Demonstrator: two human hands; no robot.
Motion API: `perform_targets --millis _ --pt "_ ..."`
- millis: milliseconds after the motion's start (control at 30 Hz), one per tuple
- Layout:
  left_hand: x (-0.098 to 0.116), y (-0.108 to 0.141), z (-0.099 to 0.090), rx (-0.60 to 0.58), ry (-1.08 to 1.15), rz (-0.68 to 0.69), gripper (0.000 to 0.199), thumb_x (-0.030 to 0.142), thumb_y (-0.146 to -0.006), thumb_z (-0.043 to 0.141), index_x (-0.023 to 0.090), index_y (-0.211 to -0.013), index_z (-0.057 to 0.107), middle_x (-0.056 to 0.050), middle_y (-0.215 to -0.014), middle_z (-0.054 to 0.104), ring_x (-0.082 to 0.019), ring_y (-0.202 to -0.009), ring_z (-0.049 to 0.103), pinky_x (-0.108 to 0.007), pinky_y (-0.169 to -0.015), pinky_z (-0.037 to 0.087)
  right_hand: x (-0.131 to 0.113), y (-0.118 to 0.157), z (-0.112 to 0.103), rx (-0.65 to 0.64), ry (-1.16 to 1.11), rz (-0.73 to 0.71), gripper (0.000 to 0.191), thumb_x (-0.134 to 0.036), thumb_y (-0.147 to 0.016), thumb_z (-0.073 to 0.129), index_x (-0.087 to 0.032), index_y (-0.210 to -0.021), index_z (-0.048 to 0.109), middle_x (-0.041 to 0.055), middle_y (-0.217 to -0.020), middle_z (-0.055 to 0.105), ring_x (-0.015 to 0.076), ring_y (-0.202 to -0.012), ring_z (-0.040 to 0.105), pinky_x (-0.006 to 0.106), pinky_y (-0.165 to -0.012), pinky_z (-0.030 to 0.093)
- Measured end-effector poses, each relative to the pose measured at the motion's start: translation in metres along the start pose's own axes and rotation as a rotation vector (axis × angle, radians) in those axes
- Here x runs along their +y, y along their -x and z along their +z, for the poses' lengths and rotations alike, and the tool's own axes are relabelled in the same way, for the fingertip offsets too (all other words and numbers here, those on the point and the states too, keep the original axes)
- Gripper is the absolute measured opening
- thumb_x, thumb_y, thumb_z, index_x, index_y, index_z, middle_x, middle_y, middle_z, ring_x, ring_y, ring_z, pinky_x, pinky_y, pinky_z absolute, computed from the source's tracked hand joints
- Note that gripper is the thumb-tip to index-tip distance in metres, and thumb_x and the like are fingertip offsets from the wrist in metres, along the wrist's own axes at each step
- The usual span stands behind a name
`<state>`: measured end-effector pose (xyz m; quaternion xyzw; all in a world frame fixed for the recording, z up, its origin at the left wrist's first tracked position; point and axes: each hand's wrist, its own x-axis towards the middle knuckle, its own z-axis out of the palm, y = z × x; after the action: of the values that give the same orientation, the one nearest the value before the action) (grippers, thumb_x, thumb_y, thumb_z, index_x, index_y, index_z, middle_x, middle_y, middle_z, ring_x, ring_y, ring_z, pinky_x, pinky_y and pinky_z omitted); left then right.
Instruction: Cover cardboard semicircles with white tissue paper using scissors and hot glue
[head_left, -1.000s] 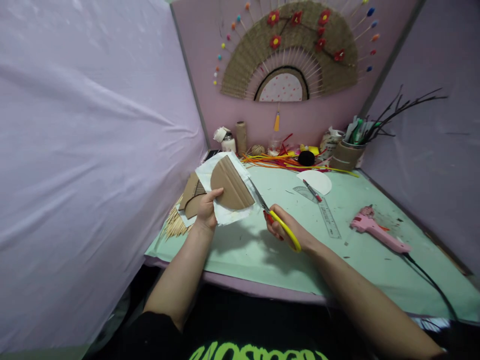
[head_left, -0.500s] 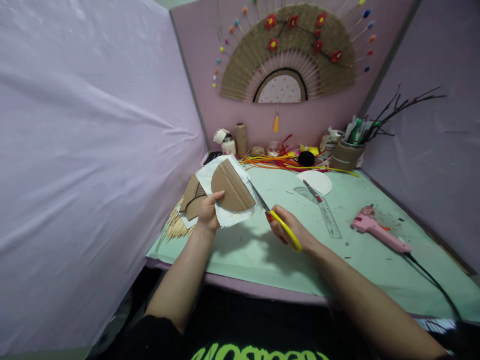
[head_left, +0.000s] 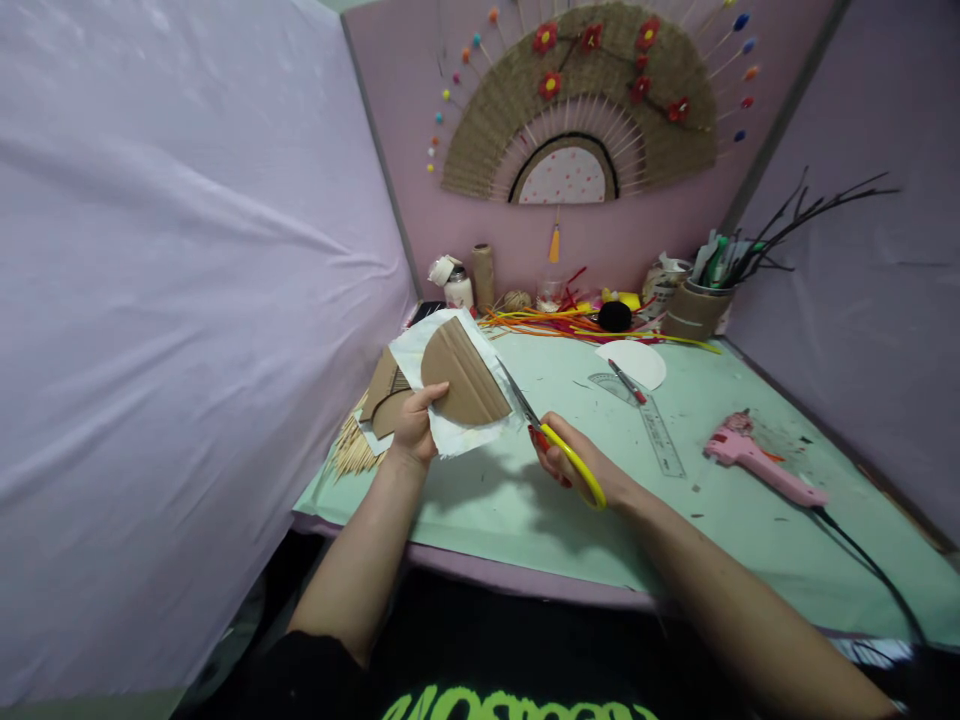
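Note:
My left hand is closed on a half-round piece of cardboard, its thumb lying on the brown face. Pale cloth or thin paper lies behind the cardboard and sticks out past its edges. In my right hand is a pair of scissors with yellow and red handles. The blades point up and left, along the right edge of the pale sheet. Whether they touch it I cannot tell.
Cut cardboard and wooden sticks lie at left. On the right are a white half-disc, a pen, a clear ruler and a pink glue gun with its cord. Coloured pipe cleaners lie at the back.
The scissor handles have spread slightly, the red one dropping lower beside my right hand. My left hand and the cardboard have hardly moved; the whole view has shifted a little.

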<state>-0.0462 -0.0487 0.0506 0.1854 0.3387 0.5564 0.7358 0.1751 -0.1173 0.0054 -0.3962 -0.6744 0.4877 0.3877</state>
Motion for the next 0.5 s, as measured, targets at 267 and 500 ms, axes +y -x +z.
perform_targets --millis 267,500 --pt "0.001 -0.0009 -0.0024 -0.039 -0.022 0.005 0.049 0.009 -0.071 0.053 0.007 -0.119 0.063 -0.012 -0.092 0.077 -0.032 -0.099 0.071 -0.051 -0.1 0.052 -0.0012 0.0012 0.0017 0.037 -0.049 0.032 0.06 -0.082 -0.075 0.049 -0.024 -0.082 0.036 -0.0081 -0.057 0.041 0.0079 -0.044 0.034 0.023 -0.042 0.027" --pt "0.0047 -0.0016 -0.0034 -0.085 -0.019 -0.012 0.051 0.01 -0.07 0.053 0.008 -0.121 0.063 -0.013 -0.097 0.077 -0.033 -0.103 0.07 -0.052 -0.101 0.051 -0.0018 -0.001 0.0027 0.088 -0.03 0.086 0.055 -0.074 -0.074 0.059 -0.024 -0.079 0.036 -0.0089 -0.055 0.04 0.0075 -0.043 0.032 0.023 -0.041 0.024"
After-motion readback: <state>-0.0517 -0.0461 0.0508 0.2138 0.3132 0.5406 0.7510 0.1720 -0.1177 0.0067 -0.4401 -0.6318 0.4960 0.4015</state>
